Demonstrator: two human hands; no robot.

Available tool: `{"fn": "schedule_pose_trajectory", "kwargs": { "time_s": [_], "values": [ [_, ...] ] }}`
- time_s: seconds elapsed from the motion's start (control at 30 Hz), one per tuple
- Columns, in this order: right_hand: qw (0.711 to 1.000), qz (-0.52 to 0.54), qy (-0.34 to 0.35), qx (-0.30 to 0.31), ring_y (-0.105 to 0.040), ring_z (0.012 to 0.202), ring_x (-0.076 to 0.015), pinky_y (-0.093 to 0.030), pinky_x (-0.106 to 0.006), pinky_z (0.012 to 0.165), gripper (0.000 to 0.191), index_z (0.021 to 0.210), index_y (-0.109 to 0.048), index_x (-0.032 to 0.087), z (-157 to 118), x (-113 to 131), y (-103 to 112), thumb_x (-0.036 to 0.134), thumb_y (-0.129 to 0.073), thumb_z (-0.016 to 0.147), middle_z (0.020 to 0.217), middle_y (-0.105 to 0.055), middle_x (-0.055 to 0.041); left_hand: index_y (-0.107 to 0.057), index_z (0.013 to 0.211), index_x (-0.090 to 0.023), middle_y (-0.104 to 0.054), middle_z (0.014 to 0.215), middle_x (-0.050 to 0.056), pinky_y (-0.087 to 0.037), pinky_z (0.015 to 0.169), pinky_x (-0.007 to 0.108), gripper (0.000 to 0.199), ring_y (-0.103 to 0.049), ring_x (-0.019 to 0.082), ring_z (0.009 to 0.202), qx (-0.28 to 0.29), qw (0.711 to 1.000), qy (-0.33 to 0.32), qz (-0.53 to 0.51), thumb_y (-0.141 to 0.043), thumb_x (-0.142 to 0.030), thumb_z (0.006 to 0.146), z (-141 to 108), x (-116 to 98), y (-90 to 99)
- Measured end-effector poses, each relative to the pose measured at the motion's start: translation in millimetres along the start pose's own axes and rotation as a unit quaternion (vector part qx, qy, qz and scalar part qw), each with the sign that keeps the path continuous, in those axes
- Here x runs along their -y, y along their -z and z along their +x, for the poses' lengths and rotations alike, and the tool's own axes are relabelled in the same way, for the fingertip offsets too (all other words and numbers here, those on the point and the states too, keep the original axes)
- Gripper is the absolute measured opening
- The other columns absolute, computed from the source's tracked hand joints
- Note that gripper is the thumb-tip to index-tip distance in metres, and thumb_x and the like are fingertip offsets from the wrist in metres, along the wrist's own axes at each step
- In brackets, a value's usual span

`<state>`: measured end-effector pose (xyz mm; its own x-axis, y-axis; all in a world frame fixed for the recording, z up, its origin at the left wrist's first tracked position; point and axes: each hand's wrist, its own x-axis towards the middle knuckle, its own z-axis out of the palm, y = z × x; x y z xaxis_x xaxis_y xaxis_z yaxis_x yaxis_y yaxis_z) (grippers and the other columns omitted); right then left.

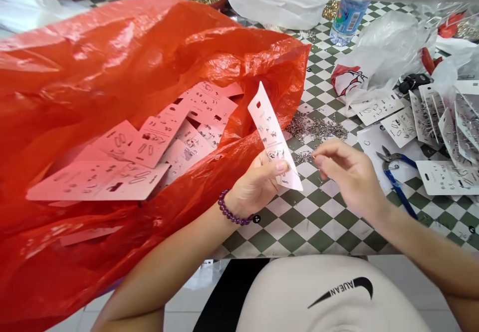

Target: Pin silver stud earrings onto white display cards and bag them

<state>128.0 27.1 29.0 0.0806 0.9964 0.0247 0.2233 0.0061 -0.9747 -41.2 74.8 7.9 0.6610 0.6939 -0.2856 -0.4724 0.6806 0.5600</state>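
Jewellery cards (129, 145), partly hidden, inside red bag (75, 87)

Cards (157, 142) inside plastic bag (112, 57) at left, pliers (396, 187) on table (322, 222) at right, water bottle (348, 20) behind

Showing across the cream shirt (299, 302): black lettering (334, 292) "AUEAN" beside a swoosh (361, 286); print on the white card (275, 137) staying too small to read.
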Motion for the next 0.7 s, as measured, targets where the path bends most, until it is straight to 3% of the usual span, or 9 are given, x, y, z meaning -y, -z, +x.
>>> {"fn": "schedule_pose_trajectory", "kwargs": {
  "time_s": [0.13, 0.23, 0.33, 0.53, 0.7],
  "values": [
    [0.963, 0.246, -0.104, -0.045, -0.05, 0.059, -0.0083, -0.044, -0.023, 0.054, 0.007, 0.081, -0.069, 0.026, -29, 5, -23, 0.032, -0.067, 0.081, 0.075, -0.061, 0.0024, -0.05, 0.064, -0.019, -0.049, 0.051, -0.007, -0.045, 0.048, 0.017, 0.034, -0.048, 0.006, 0.049, 0.047, 0.999, -0.001, 0.012, -0.083, -0.023, 0.056, -4, 7, -1.4],
    [0.942, 0.321, -0.095, -0.009, -0.053, 0.063, -0.0084, -0.045, -0.022, 0.056, 0.004, 0.078, -0.07, 0.027, -32, 3, -35, 0.03, -0.069, 0.08, 0.074, -0.062, 0.0028, -0.044, 0.065, -0.019, -0.051, 0.054, -0.007, -0.047, 0.053, 0.018, 0.039, -0.05, 0.007, 0.051, 0.07, 0.997, -0.013, 0.015, -0.082, -0.021, 0.056, -7, 11, -5.5],
    [0.939, 0.336, -0.071, 0.02, -0.053, 0.063, -0.0088, -0.047, -0.024, 0.059, 0.002, 0.08, -0.071, 0.028, -32, 1, -40, 0.029, -0.069, 0.08, 0.073, -0.061, 0.0028, -0.036, 0.064, -0.019, -0.05, 0.055, -0.008, -0.046, 0.052, 0.019, 0.047, -0.047, 0.006, 0.051, 0.058, 0.998, -0.032, 0.014, -0.082, -0.022, 0.055, -10, 13, -9.3],
    [0.936, 0.344, -0.073, -0.002, -0.053, 0.06, -0.0102, -0.047, -0.026, 0.057, 0.009, 0.078, -0.069, 0.026, -33, 1, -43, 0.034, -0.07, 0.079, 0.069, -0.062, 0.0022, -0.032, 0.064, -0.02, -0.044, 0.053, -0.008, -0.043, 0.048, 0.02, 0.053, -0.043, 0.007, 0.048, 0.043, 0.997, -0.044, 0.039, -0.083, -0.027, 0.054, -11, 15, -10.4],
    [0.953, 0.304, -0.02, 0.011, -0.056, 0.066, -0.0108, -0.049, -0.026, 0.06, 0.003, 0.08, -0.069, 0.027, -35, 1, -42, 0.03, -0.068, 0.081, 0.074, -0.063, 0.0019, -0.027, 0.062, -0.02, -0.039, 0.048, -0.008, -0.036, 0.046, 0.019, 0.057, -0.038, 0.008, 0.048, 0.066, 0.991, -0.092, 0.073, -0.083, -0.029, 0.054, -10, 18, -9.5]
  ]
}}
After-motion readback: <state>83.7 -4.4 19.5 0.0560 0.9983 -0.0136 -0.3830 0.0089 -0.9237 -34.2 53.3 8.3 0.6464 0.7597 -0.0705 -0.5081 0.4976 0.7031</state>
